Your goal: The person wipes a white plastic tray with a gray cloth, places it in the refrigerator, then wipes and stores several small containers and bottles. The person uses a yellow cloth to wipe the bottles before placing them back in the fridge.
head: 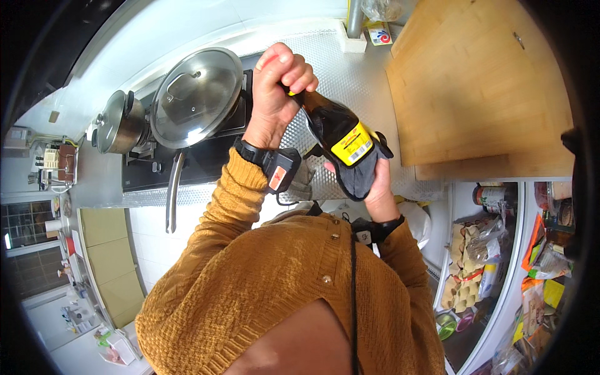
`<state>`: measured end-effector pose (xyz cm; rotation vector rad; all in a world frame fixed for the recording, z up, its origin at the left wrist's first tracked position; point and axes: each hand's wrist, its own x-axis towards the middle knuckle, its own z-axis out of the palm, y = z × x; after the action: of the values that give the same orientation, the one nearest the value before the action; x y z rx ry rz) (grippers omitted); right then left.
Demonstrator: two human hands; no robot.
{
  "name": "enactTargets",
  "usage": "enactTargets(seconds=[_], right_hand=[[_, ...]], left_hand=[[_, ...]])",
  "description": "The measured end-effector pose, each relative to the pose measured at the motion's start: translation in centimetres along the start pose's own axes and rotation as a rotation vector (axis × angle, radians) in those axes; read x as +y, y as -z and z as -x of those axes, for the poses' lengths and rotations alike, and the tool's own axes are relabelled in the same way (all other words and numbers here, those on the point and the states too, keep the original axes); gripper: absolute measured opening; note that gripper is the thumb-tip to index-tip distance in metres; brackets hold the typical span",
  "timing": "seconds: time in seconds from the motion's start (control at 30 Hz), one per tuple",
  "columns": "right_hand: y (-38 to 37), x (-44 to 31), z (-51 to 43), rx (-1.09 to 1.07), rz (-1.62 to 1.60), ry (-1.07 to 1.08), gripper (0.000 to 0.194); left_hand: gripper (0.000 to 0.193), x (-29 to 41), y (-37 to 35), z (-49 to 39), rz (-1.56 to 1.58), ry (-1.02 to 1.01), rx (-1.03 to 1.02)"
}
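A dark glass bottle (328,115) with a yellow label that bears writing slants in front of my chest. My left hand (279,70) is closed around its neck, above the steel-patterned counter (323,51). At the bottle's lower end, my right hand (380,185) holds a grey cloth with black edging (358,180) against the glass. The cloth hides most of the right fingers and the bottle's base. A large pan's glass lid (199,101) is just left of my left wrist, and the pan's long metal handle (175,192) points towards me.
On the black gas hob (187,171), a lidded steel pot (123,124) stands left of the pan. A wooden board or panel (478,89) rises at the right. Below it, open shelves hold egg cartons (468,290), jars (490,196) and several packets (534,304).
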<state>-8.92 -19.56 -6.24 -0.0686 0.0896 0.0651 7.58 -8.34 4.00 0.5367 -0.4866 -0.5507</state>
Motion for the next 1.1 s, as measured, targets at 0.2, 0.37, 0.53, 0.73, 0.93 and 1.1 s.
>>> enactTargets(seconds=[0.2, 0.37, 0.53, 0.73, 0.93, 1.1], right_hand=[[-1.0, 1.4, -1.7, 0.172, 0.220, 0.326, 0.051], [-1.2, 1.3, -2.5, 0.357, 0.478, 0.403, 0.045], [-1.8, -0.4, -2.7, 0.292, 0.529, 0.083, 0.048], [-3.9, 0.5, -4.4, 0.426, 0.688, 0.398, 0.042], [-5.4, 2.7, -6.8, 0.501, 2.127, 1.233, 0.049], [-1.3, 1.1, -5.6, 0.184, 2.496, 1.332, 0.037]], left_hand=[[0.014, -0.9, -1.4, 0.5, -0.214, -0.220, 0.247], [0.016, -0.8, -2.9, 0.7, -0.424, -0.222, 0.119], [0.016, 1.4, -3.2, -0.9, -0.492, 0.204, -0.451], [0.021, 0.2, -3.7, -0.8, -0.722, 0.032, -0.162], [0.019, -2.2, -3.7, -1.3, -0.615, -0.054, 0.328], [0.019, -1.2, -1.7, -3.2, -0.411, -0.045, 0.377]])
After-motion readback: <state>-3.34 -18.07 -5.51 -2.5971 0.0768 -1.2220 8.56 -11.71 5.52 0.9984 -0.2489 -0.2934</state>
